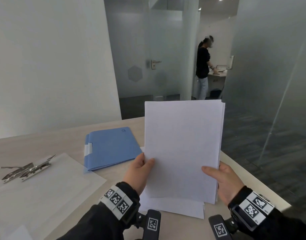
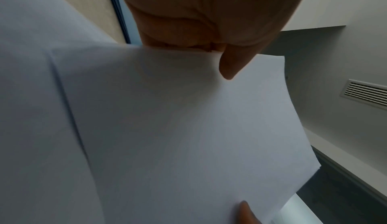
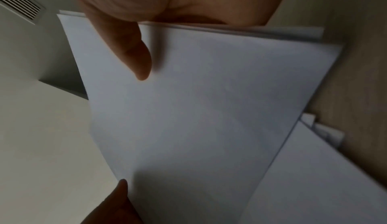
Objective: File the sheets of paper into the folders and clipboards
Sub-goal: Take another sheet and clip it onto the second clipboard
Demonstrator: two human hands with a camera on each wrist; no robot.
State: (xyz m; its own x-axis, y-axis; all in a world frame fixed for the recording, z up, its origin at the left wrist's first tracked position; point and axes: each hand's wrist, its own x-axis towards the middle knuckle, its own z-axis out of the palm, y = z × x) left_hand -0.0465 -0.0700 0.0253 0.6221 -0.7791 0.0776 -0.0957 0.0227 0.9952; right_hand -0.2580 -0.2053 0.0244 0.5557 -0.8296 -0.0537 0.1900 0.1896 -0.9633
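Observation:
I hold a stack of white sheets (image 1: 183,146) upright above the table, its lower edge over more loose paper (image 1: 180,209) lying flat. My left hand (image 1: 141,168) pinches the stack's left edge, thumb on the front; my right hand (image 1: 221,177) pinches the right edge the same way. In the left wrist view the sheets (image 2: 178,128) fill the frame under my left thumb (image 2: 232,66). The right wrist view shows the sheets (image 3: 199,111) under my right thumb (image 3: 134,57). A shut blue folder (image 1: 110,148) lies left of the stack. A clear clipboard (image 1: 44,187) with a metal clip (image 1: 27,169) lies at the near left.
The beige table (image 1: 44,146) ends just right of my right hand, with dark floor beyond. Frosted glass walls and a door stand behind the table. A person in a black top (image 1: 203,66) stands far back at another desk.

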